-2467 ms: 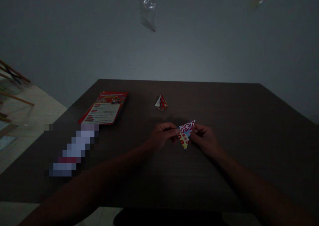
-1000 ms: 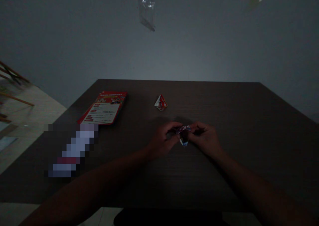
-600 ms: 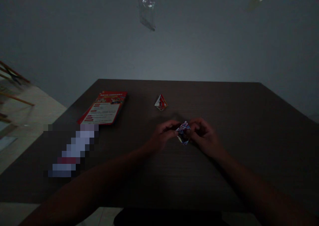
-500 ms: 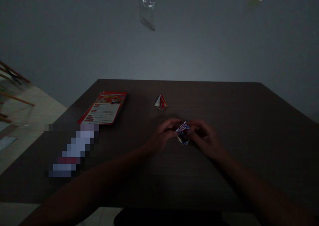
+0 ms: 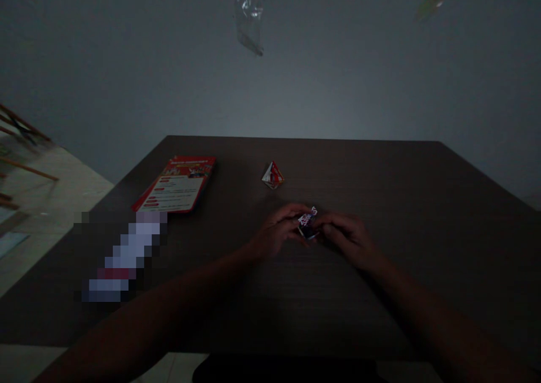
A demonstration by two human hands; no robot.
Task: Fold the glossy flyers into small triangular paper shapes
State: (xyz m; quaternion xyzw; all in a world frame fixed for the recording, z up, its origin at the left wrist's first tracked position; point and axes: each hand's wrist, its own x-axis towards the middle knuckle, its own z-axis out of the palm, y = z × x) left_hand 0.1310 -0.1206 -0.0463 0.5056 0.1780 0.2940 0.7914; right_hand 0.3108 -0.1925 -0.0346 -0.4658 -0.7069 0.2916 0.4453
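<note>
Between my two hands is a small folded paper piece [image 5: 307,219] with a white, purple and dark print. My left hand [image 5: 278,231] is closed on its left side, thumb on the near face and fingers behind. The fingers of my right hand [image 5: 346,235] pinch the paper's right side, and part of the piece is hidden under them. Beyond my hands, a red-and-white folded paper shape [image 5: 273,175] like a small pyramid stands on the dark wooden table [image 5: 380,180]. The room is dim, so fine folds cannot be made out.
Red printed sheets or booklets [image 5: 177,188] lie stacked at the left of the table. A pixelated, blurred item [image 5: 131,248] lies in front of them. A clear plastic bag [image 5: 249,17] hangs on the wall behind. Wooden furniture rails [image 5: 25,169] show at far left.
The paper piece has turned and tilted between my hands. My right fingers have shifted over its near right side, with the forefinger stretched further across it. The pyramid shape stays put.
</note>
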